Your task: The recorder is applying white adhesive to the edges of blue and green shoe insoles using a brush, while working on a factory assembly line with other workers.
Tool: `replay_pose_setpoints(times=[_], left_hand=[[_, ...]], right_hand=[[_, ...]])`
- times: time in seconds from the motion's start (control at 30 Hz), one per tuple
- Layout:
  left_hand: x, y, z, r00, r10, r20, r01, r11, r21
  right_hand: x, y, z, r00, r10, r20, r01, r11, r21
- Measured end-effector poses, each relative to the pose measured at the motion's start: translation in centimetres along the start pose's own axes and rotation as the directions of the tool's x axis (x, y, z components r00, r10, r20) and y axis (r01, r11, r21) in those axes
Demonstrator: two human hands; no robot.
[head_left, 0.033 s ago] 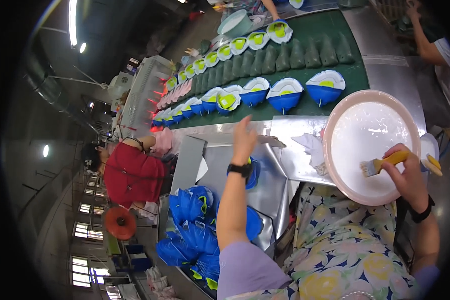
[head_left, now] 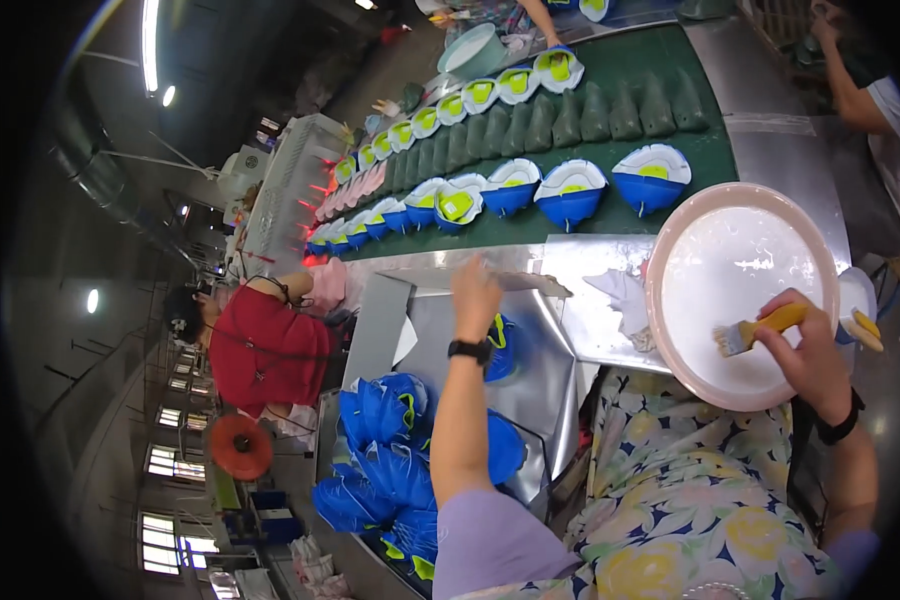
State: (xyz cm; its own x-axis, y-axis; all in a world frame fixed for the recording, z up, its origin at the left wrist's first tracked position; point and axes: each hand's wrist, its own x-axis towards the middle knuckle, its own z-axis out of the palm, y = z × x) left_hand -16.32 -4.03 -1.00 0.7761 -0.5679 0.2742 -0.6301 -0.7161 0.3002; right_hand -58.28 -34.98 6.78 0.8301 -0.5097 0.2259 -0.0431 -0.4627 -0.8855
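Observation:
My right hand (head_left: 808, 352) grips a paintbrush (head_left: 738, 338) with a yellow handle and pale bristles. The bristles hang over a pink-rimmed basin (head_left: 660, 345) of white liquid. My left hand (head_left: 477, 300), with a dark band at its wrist, is over a grey metal tray (head_left: 440, 340). Its fingers are slightly blurred and nothing shows in them. Close below it lies a blue piece with a lime lining (head_left: 500, 350). A heap of blue shoe uppers (head_left: 395, 470) is left of my forearm. Farther off, blue-and-white uppers (head_left: 570, 190) stand in a row on a green belt (head_left: 715, 160).
Dark foot-shaped pieces (head_left: 595, 115) and another row of uppers (head_left: 480, 93) line the belt. A white cloth (head_left: 620, 293) lies beside the basin. A second brush (head_left: 863, 330) rests at a white container (head_left: 855, 290). People work at left (head_left: 270, 350), far side and right (head_left: 890, 120).
My left hand has drawn back toward me and slightly left, its fingers less stretched. The brush in my right hand has shifted slightly left over the basin.

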Motion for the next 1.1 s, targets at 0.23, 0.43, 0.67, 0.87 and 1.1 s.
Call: replay_pose_setpoints(times=[0.23, 0.43, 0.67, 0.87, 1.1], left_hand=[[-11.3, -6.2, 2.5, 0.901, -0.386, 0.197, 0.379, 0.922, 0.077], [-10.0, -4.1, 1.0, 0.94, -0.301, 0.161, 0.256, 0.933, 0.251], [-4.5, 8.1, -7.8, 0.92, 0.005, 0.393, 0.389, 0.138, -0.911], [-3.5, 14.1, -1.9, 0.91, 0.28, 0.305, 0.049, 0.659, -0.75], [-5.9, 27.8, -4.2, 0.718, 0.225, 0.659, 0.631, 0.188, -0.752]], right_hand=[[0.6, -0.9, 3.1, 0.969, -0.143, 0.202, 0.147, 0.989, -0.004], [-0.1, -0.2, 1.3, 0.937, -0.188, 0.295, 0.258, 0.94, -0.221], [0.7, 2.4, -4.3, 0.974, -0.226, -0.033, 0.213, 0.95, -0.227], [3.5, 0.6, -4.1, 0.944, -0.307, -0.124, 0.319, 0.944, 0.087], [4.0, -1.8, -5.3, 0.924, -0.37, -0.096, 0.378, 0.922, 0.081]])
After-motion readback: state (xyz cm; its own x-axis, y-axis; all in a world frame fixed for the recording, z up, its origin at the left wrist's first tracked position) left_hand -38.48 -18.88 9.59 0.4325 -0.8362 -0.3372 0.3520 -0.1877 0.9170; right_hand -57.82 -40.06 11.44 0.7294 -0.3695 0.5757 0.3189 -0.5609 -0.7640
